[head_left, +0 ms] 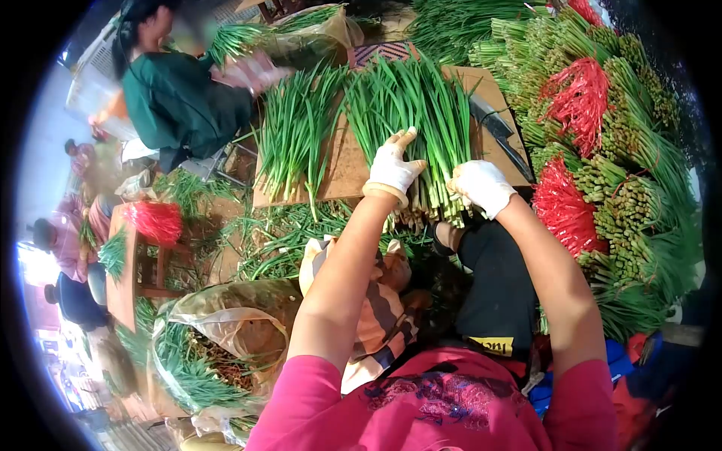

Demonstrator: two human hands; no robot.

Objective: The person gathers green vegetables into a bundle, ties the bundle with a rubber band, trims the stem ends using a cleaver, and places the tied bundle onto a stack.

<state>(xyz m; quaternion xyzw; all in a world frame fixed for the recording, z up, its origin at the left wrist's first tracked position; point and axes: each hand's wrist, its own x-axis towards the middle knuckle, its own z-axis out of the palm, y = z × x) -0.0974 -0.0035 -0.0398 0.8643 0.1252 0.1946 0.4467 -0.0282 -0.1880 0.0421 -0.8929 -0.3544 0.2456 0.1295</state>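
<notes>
A broad pile of garlic chives (406,98) lies on a wooden board (337,167), leaves pointing away and pale stem ends over the near edge. My left hand (392,167), in a white glove, rests on the stems with thumb and fingers apart. At the pile's right edge is my gloved right hand (483,186), its fingers curled in against the stem ends. A smaller bunch of chives (297,128) lies to the left on the same board. Right of the pile, a dark-bladed knife (498,131) lies flat.
Tied chive bundles (632,218) are stacked on the right, with red plastic ties (564,207) on them. A person in a dark green top (177,101) sits at upper left. Left stands a small wooden table (120,278); a plastic bag of chives (203,368) is below. Loose leaves litter the ground.
</notes>
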